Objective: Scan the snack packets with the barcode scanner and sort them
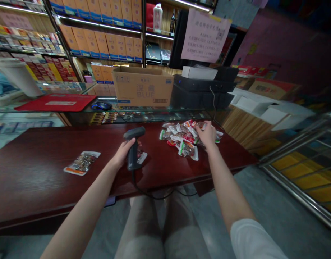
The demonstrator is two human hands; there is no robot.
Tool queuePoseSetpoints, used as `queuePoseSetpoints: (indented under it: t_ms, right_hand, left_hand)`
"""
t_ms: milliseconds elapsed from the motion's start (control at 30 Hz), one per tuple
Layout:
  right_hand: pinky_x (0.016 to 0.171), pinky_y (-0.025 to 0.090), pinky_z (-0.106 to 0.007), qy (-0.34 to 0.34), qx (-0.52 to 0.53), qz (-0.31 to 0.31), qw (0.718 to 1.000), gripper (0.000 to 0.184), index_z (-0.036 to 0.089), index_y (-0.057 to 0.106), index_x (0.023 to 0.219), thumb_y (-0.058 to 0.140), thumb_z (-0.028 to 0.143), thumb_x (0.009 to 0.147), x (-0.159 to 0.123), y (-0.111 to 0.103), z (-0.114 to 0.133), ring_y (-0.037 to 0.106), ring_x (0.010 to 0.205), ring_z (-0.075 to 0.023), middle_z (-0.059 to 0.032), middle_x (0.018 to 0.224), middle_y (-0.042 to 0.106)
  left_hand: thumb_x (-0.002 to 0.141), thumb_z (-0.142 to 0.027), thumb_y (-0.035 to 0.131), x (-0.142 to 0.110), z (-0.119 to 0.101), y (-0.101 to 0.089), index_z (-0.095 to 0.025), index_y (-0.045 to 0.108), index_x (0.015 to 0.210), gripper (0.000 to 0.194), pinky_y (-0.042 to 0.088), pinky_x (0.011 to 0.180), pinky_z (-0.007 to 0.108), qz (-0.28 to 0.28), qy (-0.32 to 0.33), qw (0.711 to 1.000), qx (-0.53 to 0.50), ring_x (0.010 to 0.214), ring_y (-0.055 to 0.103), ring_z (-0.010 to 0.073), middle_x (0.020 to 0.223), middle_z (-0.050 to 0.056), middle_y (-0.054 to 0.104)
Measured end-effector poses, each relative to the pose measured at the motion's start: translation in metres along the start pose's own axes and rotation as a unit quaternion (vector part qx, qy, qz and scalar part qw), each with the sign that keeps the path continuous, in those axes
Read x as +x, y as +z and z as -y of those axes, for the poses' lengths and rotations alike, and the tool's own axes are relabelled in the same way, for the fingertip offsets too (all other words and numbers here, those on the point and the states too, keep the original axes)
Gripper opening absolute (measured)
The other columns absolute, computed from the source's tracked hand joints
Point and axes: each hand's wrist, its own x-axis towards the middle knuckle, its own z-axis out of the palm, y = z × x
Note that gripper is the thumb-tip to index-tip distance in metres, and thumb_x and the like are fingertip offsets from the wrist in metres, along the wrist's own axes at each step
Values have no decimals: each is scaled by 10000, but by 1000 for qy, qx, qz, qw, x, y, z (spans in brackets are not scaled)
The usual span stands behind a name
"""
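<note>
My left hand is wrapped around the handle of a dark barcode scanner, held upright over the wooden table. A small snack packet shows partly behind the scanner; whether my fingers touch it is hidden. At the right, my right hand reaches into a pile of snack packets, clear plastic with red, white and green parts. Its thumb and fingers are closed on a packet at the pile's right side, mostly covered by the hand. A separate flat snack packet with an orange edge lies left of my left hand.
The scanner's cable hangs over the table's front edge. Behind the table, a glass counter holds a cardboard box, a mouse, a red mat, a white cup and a monitor with a paper sheet. A metal rack stands right.
</note>
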Motion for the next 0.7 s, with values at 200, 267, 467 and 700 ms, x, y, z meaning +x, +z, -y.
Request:
queuePoseSetpoints:
  t_ms: [200,267,467,700]
  right_hand:
    - [973,306,-586,32,-97,-8,995,475,209,628,1145,595,529,795,-14,8,-7,400,1208,-400,-194,1307,451]
    - [992,299,-574,12,-80,-8,997,502,209,591,1208,592,508,804,-19,9,-9,390,1230,-390,-190,1343,421]
    - [1041,274,-583,-44,7,-63,997,576,145,447,1332,585,344,809,-39,7,15,390,1260,-374,-218,1340,449]
    - [795,469,-401,-170,235,304,908,204,227,650,948,596,399,853,-113,47,123,609,822,-243,-76,904,671]
  left_hand:
    - [725,-619,654,-2,-5,-14,-124,649,918,531,444,393,241,4,25,999,-20,440,567,141,580,6,597]
    - [722,-624,645,-2,-8,-19,-124,649,896,530,422,389,233,-1,33,999,-26,424,549,132,564,2,587]
    - [738,-598,611,-3,-14,-29,-139,634,870,479,398,417,229,4,69,995,-76,438,509,93,684,14,644]
    - [745,-585,601,-4,-17,-33,-137,623,871,466,390,430,235,-18,73,993,-87,441,499,86,699,17,650]
